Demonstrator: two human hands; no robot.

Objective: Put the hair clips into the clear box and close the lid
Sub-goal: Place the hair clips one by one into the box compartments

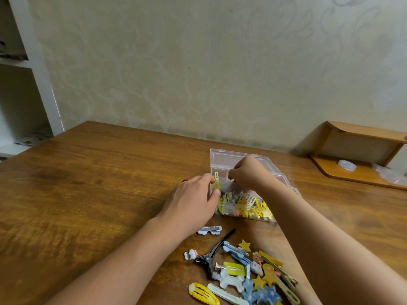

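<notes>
Both hands work at the clear box (244,208), which stands open on the desk (99,183) with its lid (222,158) tipped back behind the right hand. The left hand (193,201) lies against the left wall of the box, fingers loosely bent, the thumb and first fingers closed on a yellow clip (217,182) at the box's left edge. The right hand (246,171) hovers over the box's rear part with its fingertips pinched together; if something small sits between them, I cannot tell what it is. Under the right forearm, the near part of the box already holds many clips (248,205), mostly yellow, some standing upright.

Nearer to the person than both hands, between the two forearms, more clips lie loose on the desk. A white one (209,230) lies just beside the left wrist. Below it lie a long black clip (211,254), a small round piece (190,254), a yellow star (245,245), a white dog-shaped clip (231,280), a yellow snap clip (203,293) and blue star clips (264,293), packed close, several overlapping.
</notes>
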